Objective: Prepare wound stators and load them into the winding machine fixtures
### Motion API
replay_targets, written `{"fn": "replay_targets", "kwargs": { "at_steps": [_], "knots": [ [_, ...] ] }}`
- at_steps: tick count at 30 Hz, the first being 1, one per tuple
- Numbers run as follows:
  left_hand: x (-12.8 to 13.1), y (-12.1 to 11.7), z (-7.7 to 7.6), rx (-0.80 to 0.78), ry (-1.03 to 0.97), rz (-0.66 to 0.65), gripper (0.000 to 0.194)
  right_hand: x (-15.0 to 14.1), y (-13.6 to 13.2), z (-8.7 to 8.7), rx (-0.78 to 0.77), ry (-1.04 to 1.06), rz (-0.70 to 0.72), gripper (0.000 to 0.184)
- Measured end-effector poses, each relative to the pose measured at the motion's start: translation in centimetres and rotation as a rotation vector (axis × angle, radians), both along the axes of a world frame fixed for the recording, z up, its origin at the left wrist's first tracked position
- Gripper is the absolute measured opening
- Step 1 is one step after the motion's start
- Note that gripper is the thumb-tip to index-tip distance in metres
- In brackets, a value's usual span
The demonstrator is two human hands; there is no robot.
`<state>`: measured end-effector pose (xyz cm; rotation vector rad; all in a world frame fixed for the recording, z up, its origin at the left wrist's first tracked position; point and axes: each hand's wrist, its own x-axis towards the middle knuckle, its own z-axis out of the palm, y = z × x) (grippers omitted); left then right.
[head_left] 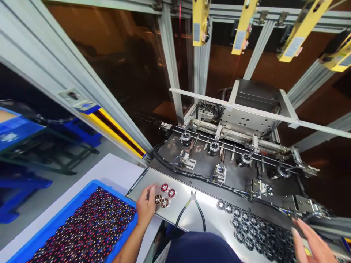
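Observation:
My left hand (146, 207) is at the left end of the metal plate (204, 199), thumb and fingers closed around a dark part mostly hidden by them. Right beside its fingertips lie two copper-coloured wound stators (165, 203) and two red wound stators (164, 187). At the lower right, my right hand (312, 241) has thumb and fingers apart, with nothing visible between them. It hovers by the end of a group of dark round stator cores (252, 230) set out in rows. Diagonal cutters (193, 204) with black-and-green handles lie spread between the two groups.
A blue tray (94, 183) full of wound stators stands on a white surface at the left. Behind the plate is a machine with several spindle stations (214, 147), cables and a cross bar (233, 106). Yellow units (201, 23) hang above; a frame post (90, 84) rises left.

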<state>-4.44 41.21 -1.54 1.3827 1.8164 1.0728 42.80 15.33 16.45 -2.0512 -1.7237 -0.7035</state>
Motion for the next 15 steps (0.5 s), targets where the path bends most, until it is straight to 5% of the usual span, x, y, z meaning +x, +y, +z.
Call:
{"fn": "replay_targets", "kwargs": {
  "at_steps": [3, 6, 11, 15],
  "knots": [
    [-1.0, -0.1, 1.6, 0.032, -0.022, 0.052, 0.049, -5.4, 12.0, 5.8, -0.054, 0.112, 0.332, 0.042],
    [-1.9, -0.6, 3.2, 0.061, -0.041, 0.080, 0.045, -9.9, 24.3, 7.4, -0.312, 0.100, 0.607, 0.032],
    [-3.3, -1.9, 4.3, 0.095, -0.046, 0.135, 0.040, -15.7, 41.0, 2.5, -0.600, 0.047, 0.757, 0.026],
    [-4.1, -2.2, 4.4, 0.112, -0.047, 0.153, 0.037, -18.9, 47.5, -2.0, -0.710, 0.029, 0.795, 0.030]
  ]
}}
